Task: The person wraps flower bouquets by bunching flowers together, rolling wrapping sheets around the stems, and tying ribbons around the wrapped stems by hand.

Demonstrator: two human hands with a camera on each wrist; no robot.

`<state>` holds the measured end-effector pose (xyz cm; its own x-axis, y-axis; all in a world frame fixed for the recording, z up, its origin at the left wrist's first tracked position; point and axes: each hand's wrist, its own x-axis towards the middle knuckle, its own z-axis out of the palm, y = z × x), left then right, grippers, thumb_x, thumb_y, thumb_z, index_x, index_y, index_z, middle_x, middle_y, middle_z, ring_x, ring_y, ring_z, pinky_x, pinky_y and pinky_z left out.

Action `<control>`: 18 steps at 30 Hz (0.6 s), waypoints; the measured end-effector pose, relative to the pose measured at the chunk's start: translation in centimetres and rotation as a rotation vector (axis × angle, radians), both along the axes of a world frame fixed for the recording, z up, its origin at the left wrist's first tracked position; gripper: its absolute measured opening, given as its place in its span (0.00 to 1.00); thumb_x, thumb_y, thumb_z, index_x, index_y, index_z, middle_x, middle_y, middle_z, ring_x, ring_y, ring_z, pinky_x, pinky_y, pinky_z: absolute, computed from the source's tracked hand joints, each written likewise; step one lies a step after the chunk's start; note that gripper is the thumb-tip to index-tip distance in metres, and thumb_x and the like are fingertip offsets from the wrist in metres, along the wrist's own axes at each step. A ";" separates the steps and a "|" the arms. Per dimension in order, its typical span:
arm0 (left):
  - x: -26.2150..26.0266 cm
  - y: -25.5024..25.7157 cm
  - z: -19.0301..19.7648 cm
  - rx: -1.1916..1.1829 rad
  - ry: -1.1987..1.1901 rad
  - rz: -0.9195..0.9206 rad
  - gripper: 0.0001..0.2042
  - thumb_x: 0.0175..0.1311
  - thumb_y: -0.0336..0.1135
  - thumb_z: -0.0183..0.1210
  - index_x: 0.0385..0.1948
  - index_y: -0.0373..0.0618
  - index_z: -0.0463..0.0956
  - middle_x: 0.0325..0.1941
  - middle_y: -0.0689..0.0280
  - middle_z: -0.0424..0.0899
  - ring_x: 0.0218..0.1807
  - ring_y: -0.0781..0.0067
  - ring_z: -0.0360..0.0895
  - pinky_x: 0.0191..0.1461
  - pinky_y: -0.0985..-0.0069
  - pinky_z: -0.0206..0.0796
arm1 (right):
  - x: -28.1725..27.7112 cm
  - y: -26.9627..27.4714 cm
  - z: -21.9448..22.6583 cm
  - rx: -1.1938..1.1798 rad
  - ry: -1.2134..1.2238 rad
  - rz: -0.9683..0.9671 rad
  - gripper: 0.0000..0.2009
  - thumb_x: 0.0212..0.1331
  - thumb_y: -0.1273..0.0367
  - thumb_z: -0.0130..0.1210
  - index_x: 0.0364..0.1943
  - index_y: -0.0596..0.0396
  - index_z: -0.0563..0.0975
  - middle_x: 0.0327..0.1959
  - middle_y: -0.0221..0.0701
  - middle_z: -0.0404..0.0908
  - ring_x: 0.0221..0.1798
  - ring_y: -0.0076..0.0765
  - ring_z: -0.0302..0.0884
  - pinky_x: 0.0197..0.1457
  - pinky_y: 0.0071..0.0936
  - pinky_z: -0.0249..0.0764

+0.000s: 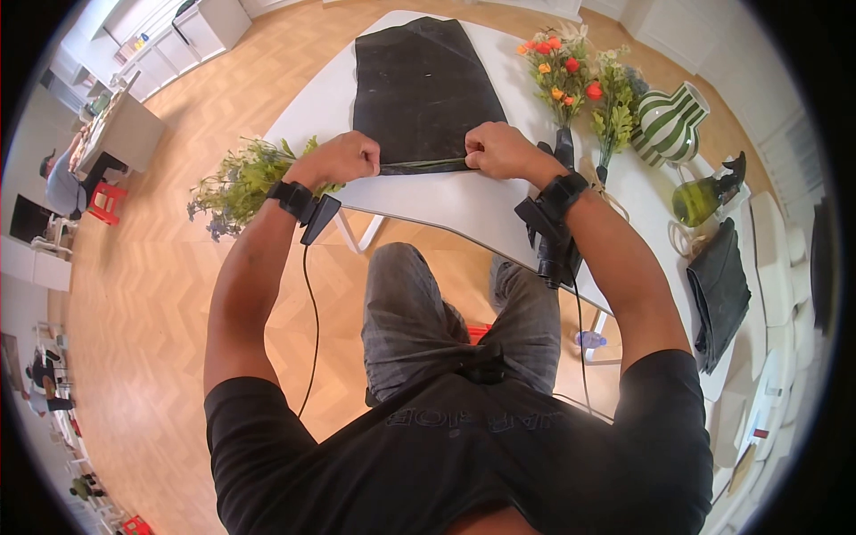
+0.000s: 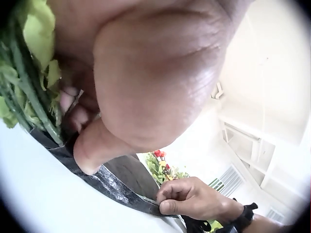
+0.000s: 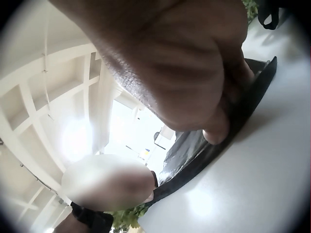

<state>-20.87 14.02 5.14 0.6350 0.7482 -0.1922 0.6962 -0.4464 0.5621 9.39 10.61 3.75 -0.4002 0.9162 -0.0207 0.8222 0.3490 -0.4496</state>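
A black, smooth sheet-like piece (image 1: 423, 89) lies flat on the white table, its near edge doubled into a narrow band with a greenish line along it. My left hand (image 1: 343, 158) pinches the left end of that band between thumb and curled fingers. At the right end my right hand (image 1: 504, 150) pinches the same band. In the left wrist view the band (image 2: 114, 187) runs from the left thumb to the right hand (image 2: 194, 198). The right wrist view shows the right thumb (image 3: 217, 132) pressed on the edge, with the sheet's middle rising slightly behind it.
Leafy stems (image 1: 245, 183) stick out past the table's left edge. To the right lie orange and red flowers (image 1: 562, 71), a green-striped vase (image 1: 669, 123), a green spray bottle (image 1: 700, 198) and folded black cloth (image 1: 718, 294). The white table (image 1: 419, 203) has its near edge above my knees.
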 end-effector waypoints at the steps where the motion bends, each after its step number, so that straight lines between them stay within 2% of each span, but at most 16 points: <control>1: 0.0 0.0 0.0 0.000 -0.001 0.001 0.07 0.50 0.30 0.57 0.27 0.39 0.82 0.26 0.60 0.83 0.31 0.67 0.79 0.37 0.72 0.69 | -0.2 -0.1 0.1 0.000 -0.001 0.001 0.06 0.49 0.67 0.60 0.27 0.56 0.81 0.26 0.41 0.83 0.35 0.49 0.82 0.40 0.40 0.76; 4: 0.1 0.2 -0.1 -0.025 0.006 0.015 0.07 0.50 0.31 0.59 0.26 0.38 0.81 0.25 0.60 0.83 0.32 0.68 0.78 0.38 0.71 0.68 | -0.5 0.0 0.5 0.010 -0.078 -0.031 0.06 0.48 0.68 0.59 0.27 0.56 0.82 0.28 0.42 0.83 0.36 0.51 0.82 0.42 0.41 0.76; 6: 0.1 0.2 0.0 -0.041 0.008 0.026 0.05 0.51 0.30 0.60 0.27 0.38 0.81 0.24 0.65 0.82 0.31 0.76 0.76 0.36 0.74 0.67 | -0.6 0.2 0.7 -0.012 -0.006 -0.002 0.06 0.45 0.70 0.58 0.26 0.57 0.81 0.25 0.41 0.83 0.30 0.47 0.82 0.36 0.39 0.78; 7: 0.1 0.2 0.0 -0.040 0.008 0.030 0.05 0.51 0.30 0.60 0.27 0.38 0.81 0.24 0.65 0.82 0.31 0.76 0.76 0.36 0.74 0.67 | -0.8 0.5 0.8 -0.011 -0.006 0.002 0.06 0.45 0.70 0.58 0.26 0.57 0.81 0.25 0.41 0.83 0.30 0.47 0.82 0.36 0.39 0.78; 9: 0.1 0.3 0.2 -0.035 0.043 0.017 0.05 0.51 0.30 0.60 0.26 0.38 0.81 0.24 0.64 0.82 0.32 0.75 0.76 0.37 0.73 0.67 | -1.1 1.0 1.6 -0.292 -0.007 -0.133 0.06 0.42 0.72 0.56 0.24 0.59 0.80 0.20 0.39 0.80 0.22 0.41 0.81 0.27 0.34 0.77; 10: 0.2 0.3 0.2 -0.033 0.042 0.020 0.05 0.51 0.30 0.60 0.26 0.38 0.81 0.24 0.64 0.82 0.32 0.75 0.76 0.37 0.73 0.67 | -1.2 1.0 1.9 -0.290 -0.008 -0.130 0.06 0.42 0.72 0.56 0.24 0.59 0.80 0.20 0.39 0.80 0.22 0.41 0.81 0.27 0.34 0.77; 12: 0.2 0.4 -0.1 -0.035 0.036 0.005 0.06 0.52 0.30 0.59 0.30 0.39 0.80 0.27 0.62 0.83 0.32 0.72 0.77 0.37 0.71 0.67 | -1.3 1.1 2.0 -0.338 0.032 -0.118 0.05 0.41 0.73 0.55 0.22 0.61 0.78 0.17 0.36 0.77 0.17 0.36 0.77 0.21 0.31 0.75; 16: 0.6 -1.3 -0.1 0.091 0.012 0.077 0.06 0.54 0.30 0.57 0.31 0.40 0.78 0.31 0.61 0.83 0.33 0.67 0.78 0.38 0.69 0.67 | -1.6 1.7 2.3 -0.408 0.006 -0.135 0.05 0.41 0.74 0.56 0.22 0.62 0.77 0.16 0.36 0.76 0.18 0.37 0.77 0.23 0.32 0.76; 18: 0.7 -1.6 -0.1 0.182 -0.057 0.092 0.06 0.55 0.29 0.55 0.34 0.43 0.76 0.29 0.60 0.80 0.34 0.58 0.78 0.39 0.66 0.69 | -1.5 1.9 2.2 -0.440 0.023 -0.133 0.05 0.42 0.74 0.56 0.22 0.63 0.77 0.16 0.35 0.75 0.18 0.37 0.77 0.23 0.33 0.76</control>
